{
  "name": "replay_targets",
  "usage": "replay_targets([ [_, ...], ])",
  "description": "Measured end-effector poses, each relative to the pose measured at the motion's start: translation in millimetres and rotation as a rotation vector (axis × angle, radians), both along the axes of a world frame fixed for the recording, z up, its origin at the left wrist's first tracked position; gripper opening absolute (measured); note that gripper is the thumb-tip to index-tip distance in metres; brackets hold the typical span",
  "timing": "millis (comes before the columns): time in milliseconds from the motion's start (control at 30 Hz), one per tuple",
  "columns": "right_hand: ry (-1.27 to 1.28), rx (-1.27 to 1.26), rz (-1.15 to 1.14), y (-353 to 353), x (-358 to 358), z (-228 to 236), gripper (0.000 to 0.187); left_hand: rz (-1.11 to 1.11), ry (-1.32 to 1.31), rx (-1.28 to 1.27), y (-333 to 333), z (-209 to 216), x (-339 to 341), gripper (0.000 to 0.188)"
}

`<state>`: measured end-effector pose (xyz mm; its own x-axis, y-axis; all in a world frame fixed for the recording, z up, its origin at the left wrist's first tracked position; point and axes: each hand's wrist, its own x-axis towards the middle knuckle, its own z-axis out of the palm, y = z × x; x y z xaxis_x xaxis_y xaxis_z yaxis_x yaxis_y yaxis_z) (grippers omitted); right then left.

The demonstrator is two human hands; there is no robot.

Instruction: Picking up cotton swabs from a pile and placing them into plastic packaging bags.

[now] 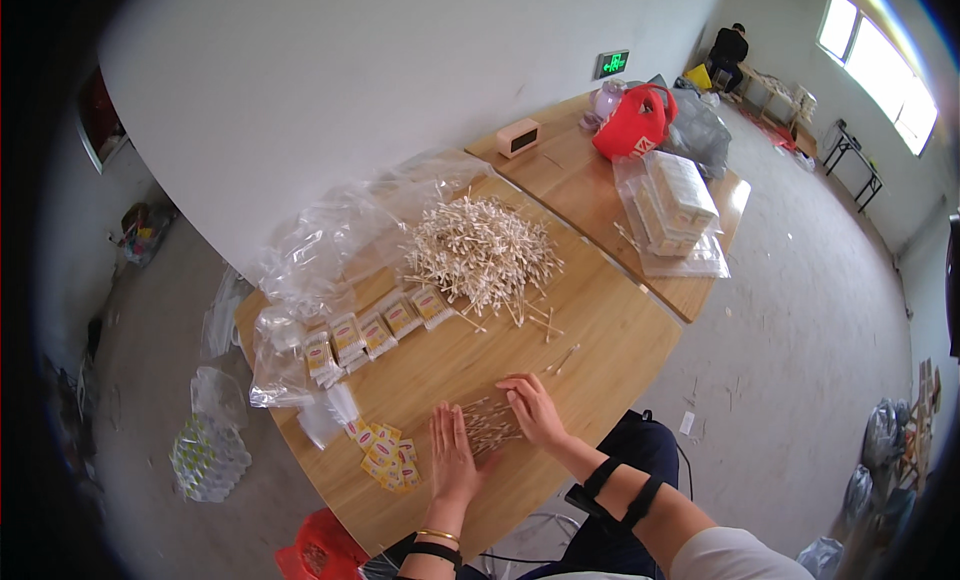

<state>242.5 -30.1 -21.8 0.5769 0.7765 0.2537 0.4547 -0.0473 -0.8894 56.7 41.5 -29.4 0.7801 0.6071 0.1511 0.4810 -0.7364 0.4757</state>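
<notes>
Left hand (455,460) and right hand (537,413), both unclenched, bracket swabs (490,426) on the surface (600,345), prob. keeping them bunched (cards (388,458) lie nearby, w/in reach).

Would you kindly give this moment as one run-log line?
left hand: at left side of swab bunch | right hand: at its right side | swab heap: on table | packets: left of heap

A single head-worn fisheye camera looks down from near above the surface (590,315), taking in the wall (400,70) beyond it.
</notes>
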Motion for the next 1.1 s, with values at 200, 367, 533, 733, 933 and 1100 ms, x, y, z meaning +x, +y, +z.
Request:
replay_targets([
  [200,0.139,0.056,0.147,25,-44,-2,0.024,-0.047,-0.102,0.034,-4,-14,18,0.11],
  [367,0.109,0.082,-0.013,13,-21,6,0.022,0.018,-0.074,0.038,-3,-6,11,0.111],
  [533,-0.066,-0.023,-0.003,-18,10,12,0.016,-0.043,0.016,-0.008,19,17,11,0.108],
  [733,-0.195,-0.04,0.097,-33,21,5,0.016,-0.071,0.155,-0.015,17,15,4,0.104],
  [933,-0.495,-0.327,0.338,-43,-3,4,0.014,-0.068,0.209,0.177,-8,-12,-2,0.095],
  [1100,-0.563,-0.324,0.345,-41,-9,2,0.019,-0.051,0.191,0.093,-19,-12,-2,0.093],
])
